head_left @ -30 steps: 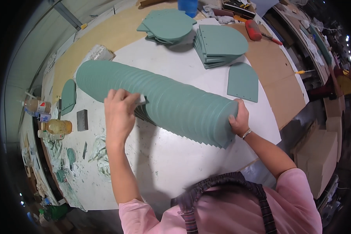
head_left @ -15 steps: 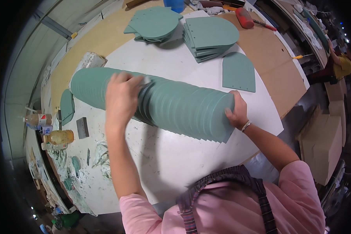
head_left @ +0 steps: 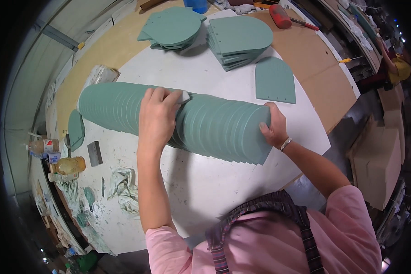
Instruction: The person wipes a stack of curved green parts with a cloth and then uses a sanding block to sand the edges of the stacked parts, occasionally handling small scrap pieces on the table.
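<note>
A long row of green, round-topped panels [head_left: 217, 125] lies across the table, the panels standing on edge and pressed against one another. My left hand [head_left: 157, 116] is on top of the row near its middle, with the fingers closed on a small whitish pad [head_left: 184, 97]; whether it is cloth or sanding material I cannot make out. My right hand [head_left: 274, 125] grips the end panel at the right, thumb on its flat face and fingers over the curved edge. The fingertips of my left hand are partly hidden.
Two stacks of green panels [head_left: 173, 27] [head_left: 242, 34] and a single panel [head_left: 275, 80] lie at the back. Beyond is a red mallet [head_left: 280, 17]. On the left are a dark grey block [head_left: 95, 153], bottles [head_left: 71, 165] and a stained cloth [head_left: 123, 185]. Another person [head_left: 399, 68] works far right.
My left hand has slid to the right along the row with the whitish pad. A dark gap between panels seen beside it before is now mostly covered. My right hand keeps its grip.
</note>
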A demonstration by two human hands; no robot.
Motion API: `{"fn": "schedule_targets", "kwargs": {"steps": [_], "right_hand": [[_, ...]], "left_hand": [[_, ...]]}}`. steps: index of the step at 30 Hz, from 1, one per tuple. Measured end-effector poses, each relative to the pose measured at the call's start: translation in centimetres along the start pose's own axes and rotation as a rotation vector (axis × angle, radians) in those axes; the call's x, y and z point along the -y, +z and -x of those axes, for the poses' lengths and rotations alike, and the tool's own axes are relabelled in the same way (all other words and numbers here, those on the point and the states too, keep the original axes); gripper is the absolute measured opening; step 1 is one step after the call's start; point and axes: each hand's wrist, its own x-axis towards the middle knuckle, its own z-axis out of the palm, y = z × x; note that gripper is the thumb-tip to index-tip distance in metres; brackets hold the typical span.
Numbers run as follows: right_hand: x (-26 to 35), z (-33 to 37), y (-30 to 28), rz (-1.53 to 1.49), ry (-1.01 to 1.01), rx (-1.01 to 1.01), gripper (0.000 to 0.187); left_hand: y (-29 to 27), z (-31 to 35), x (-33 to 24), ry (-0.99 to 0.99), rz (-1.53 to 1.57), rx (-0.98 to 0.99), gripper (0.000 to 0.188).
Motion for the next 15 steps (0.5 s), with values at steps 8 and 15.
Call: {"fn": "schedule_targets", "kwargs": {"steps": [8,15], "right_hand": [[-0.7,0.3,-0.3,0.024,-0.013,-0.020,0.054],[-0.4,0.1,0.0,0.013,-0.018,-0.023,0.059]], "left_hand": [[-1.9,5.3,-0.8,-0.293,0.065,0.082,0.033],[2.0,0.3,-3.5,-0.019,0.143,0.002,0.030]]}}
